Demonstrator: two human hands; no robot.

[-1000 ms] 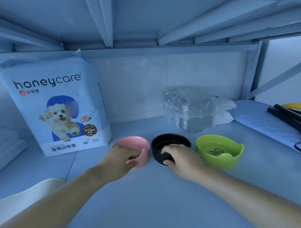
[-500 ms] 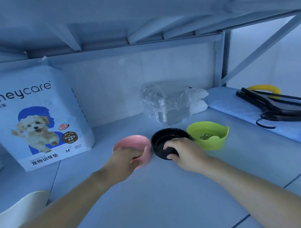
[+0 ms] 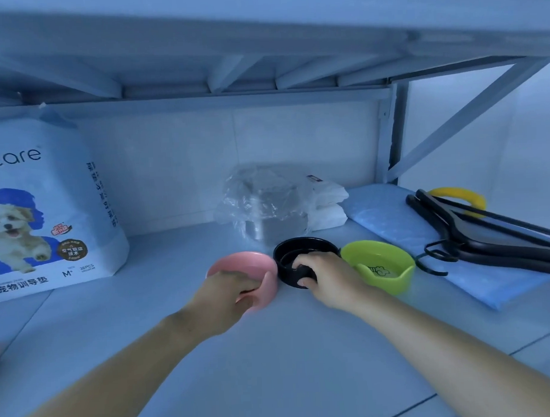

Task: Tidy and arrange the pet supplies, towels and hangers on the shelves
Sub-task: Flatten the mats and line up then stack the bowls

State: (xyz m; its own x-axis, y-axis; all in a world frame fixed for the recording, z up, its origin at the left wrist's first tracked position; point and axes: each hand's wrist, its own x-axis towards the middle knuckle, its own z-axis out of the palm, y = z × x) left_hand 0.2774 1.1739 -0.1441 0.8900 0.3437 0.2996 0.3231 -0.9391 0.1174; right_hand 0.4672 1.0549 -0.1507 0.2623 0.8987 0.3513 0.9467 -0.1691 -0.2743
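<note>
Three pet bowls stand in a row on the shelf [image 3: 273, 364]: a pink bowl [image 3: 254, 263], a black bowl [image 3: 303, 248] and a green bowl [image 3: 384, 263], all close together. My left hand [image 3: 224, 297] grips the near rim of the pink bowl, fingers curled over its edge. On the black bowl's near rim my right hand [image 3: 329, 278] holds on, fingers inside and thumb outside. Black hangers [image 3: 486, 235] and a yellow hanger [image 3: 460, 195] lie at the right on a folded blue pad [image 3: 392, 216].
A large bag of pet training pads [image 3: 49, 210] stands at the left against the back wall. Behind the bowls sits a metal bowl wrapped in clear plastic [image 3: 267, 208], with folded white towels [image 3: 326, 203] beside it. The shelf above hangs low overhead.
The bowls now stand closer together, the pink one nearly against the black one. My view has turned to the right, so more of the hangers shows. Both hands keep their hold.
</note>
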